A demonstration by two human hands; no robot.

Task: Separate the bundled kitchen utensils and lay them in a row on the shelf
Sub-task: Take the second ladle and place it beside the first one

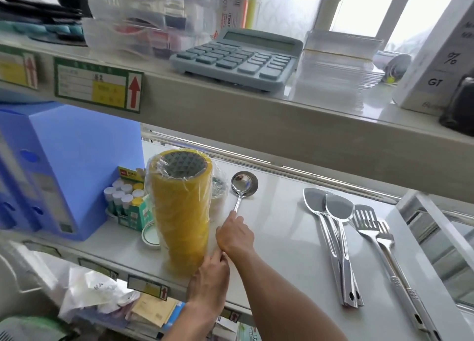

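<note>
On shelf (282,238), our right hand (236,234) grips ladle (243,186) handle, laying it apart from remaining utensils (341,238), starting row; left hand (211,271), fingers loosely extended, holds nothing, touches right wrist

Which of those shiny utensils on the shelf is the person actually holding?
The ladle with the round bowl, beside the yellow tape rolls; the right hand grips its handle. The spatulas and fork lie untouched.

Bare shelf (282,227) surface is lying open between the ladle (242,186) and the steel spatulas (331,227). The wrapped stack of yellow tape rolls (179,212) is crowding the ladle's left side, and the upper shelf (256,125) is overhanging, limiting headroom.
</note>
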